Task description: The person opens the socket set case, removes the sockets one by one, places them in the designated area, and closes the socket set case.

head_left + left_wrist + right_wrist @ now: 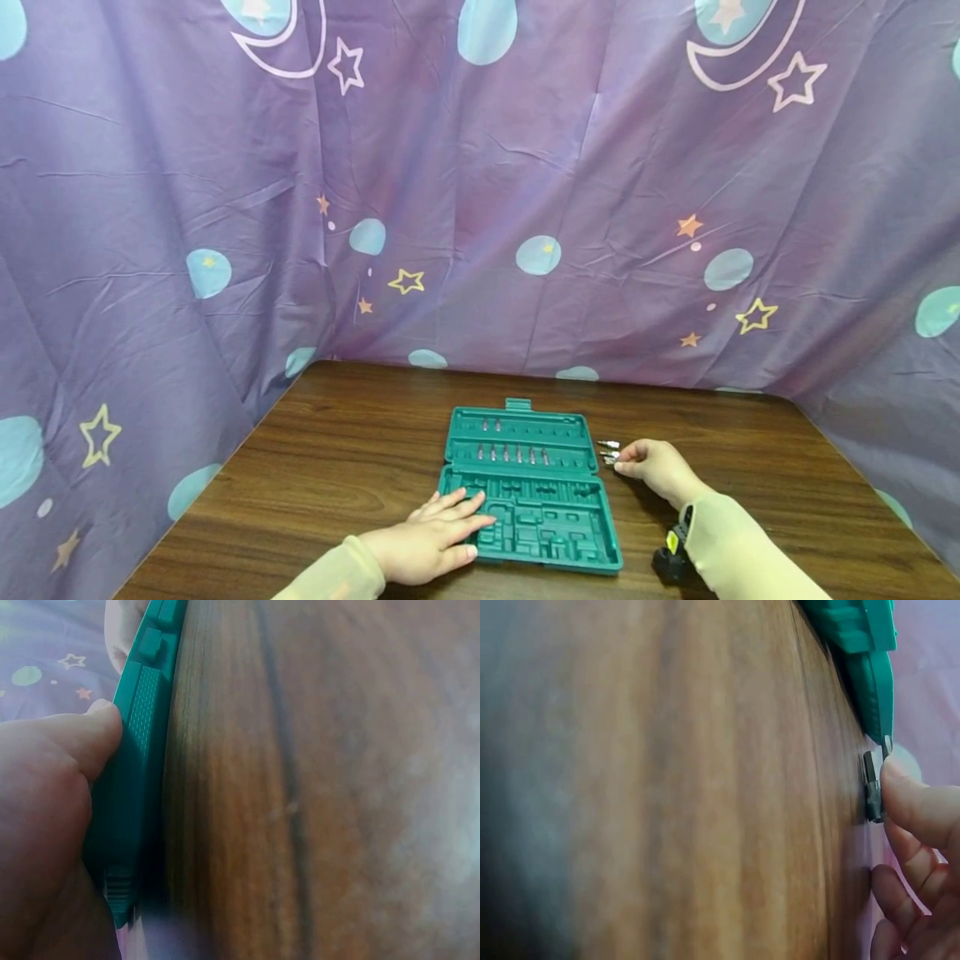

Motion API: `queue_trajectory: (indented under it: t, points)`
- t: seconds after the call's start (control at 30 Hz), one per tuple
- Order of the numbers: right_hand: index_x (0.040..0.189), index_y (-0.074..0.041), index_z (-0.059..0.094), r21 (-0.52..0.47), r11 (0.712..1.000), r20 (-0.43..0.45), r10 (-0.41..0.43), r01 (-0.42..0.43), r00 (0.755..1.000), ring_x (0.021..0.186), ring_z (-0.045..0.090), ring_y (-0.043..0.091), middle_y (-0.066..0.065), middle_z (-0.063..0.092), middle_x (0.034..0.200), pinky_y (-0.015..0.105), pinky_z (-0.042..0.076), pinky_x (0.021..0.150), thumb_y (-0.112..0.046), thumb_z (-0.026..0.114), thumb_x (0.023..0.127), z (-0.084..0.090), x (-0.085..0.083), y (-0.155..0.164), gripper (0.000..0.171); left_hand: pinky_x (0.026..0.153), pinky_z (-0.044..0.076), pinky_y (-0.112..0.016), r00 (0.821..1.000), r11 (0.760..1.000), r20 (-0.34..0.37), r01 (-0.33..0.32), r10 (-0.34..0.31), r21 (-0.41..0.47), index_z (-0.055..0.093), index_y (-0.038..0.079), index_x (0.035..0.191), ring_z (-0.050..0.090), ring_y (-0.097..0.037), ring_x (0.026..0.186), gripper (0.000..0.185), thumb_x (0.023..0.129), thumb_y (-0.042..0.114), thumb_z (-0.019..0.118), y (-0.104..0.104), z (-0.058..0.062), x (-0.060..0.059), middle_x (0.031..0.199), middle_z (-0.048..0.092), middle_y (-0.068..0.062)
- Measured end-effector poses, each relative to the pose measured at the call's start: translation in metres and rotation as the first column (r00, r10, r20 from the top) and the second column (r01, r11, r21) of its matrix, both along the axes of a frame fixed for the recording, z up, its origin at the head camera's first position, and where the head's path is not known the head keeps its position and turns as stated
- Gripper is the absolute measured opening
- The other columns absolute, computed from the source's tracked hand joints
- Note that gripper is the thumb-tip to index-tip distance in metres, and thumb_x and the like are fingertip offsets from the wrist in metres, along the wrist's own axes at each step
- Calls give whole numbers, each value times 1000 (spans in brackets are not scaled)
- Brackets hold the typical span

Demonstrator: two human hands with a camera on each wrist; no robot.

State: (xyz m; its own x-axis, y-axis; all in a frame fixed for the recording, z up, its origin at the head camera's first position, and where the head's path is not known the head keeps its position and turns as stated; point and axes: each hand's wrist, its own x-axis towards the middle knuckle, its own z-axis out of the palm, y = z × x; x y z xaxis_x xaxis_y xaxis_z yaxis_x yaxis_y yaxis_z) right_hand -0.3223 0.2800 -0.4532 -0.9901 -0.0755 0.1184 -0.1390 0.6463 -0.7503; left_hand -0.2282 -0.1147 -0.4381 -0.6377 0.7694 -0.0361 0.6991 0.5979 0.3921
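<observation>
Your flat left hand [423, 542] steadies the case [525, 487]; right hand [656, 468] pinches loose bits [607, 451] at three o'clock; most slots unfilled.

Matt green plastic case [525, 492] on grained wood table [337, 450].

Wooden table [337, 467]: dark brown, grain running left to right, fills lower part of head view; seen close and blurred in both wrist views. Purple cloth backdrop [480, 208]: hangs behind table and along both sides, creased, lower edge meeting tabletop. Print on cloth: pale blue dots, outlined yellow stars, small orange stars, white crescent moons near top edge. Small black object with yellow mark [670, 557]: on table near front right edge; kind unclear.
</observation>
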Motion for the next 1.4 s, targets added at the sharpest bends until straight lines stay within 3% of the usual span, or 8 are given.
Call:
queue_trajectory:
  t: [0.33, 0.87, 1.23, 1.4]
  points:
    - [79, 0, 64, 32, 999, -4, -14, 14, 1000, 64, 52, 14, 0, 60, 67, 27, 41, 58, -5, 79, 75, 3, 2, -4, 16, 112, 15, -60, 1000, 1000, 24, -2, 2, 8, 33, 26, 151, 12, -31, 146, 52, 103, 46, 33, 0, 1, 0, 160, 17, -5]
    - [80, 0, 62, 20, 999, 0, -37, 37, 999, 66, 52, 15, 0, 58, 69, 28, 41, 58, -5, 81, 72, 2, 2, -3, 21, 112, 17, -59, 1000, 1000, -28, 3, -3, 1, 36, 24, 150, 15, -31, 145, 50, 104, 44, 34, 1, 0, 0, 159, 21, -6]
    - [86, 7, 60, -112, 993, 37, -20, 24, 999, 64, 52, 16, 1, 57, 70, 27, 44, 56, -2, 76, 77, 12, -1, -4, 20, 113, 16, -59, 1000, 1000, -17, -1, 1, -3, 35, 25, 150, 14, -32, 145, 51, 104, 45, 34, 0, 2, 1, 159, 20, -6]
    - [87, 5, 62, -133, 991, 25, -21, 24, 999, 69, 52, 14, 1, 61, 74, 28, 43, 61, -6, 76, 80, 23, -8, -17, 19, 113, 17, -58, 1000, 1000, -25, -5, 5, -5, 35, 25, 150, 15, -31, 145, 51, 104, 45, 34, 0, 2, 1, 159, 20, -6]
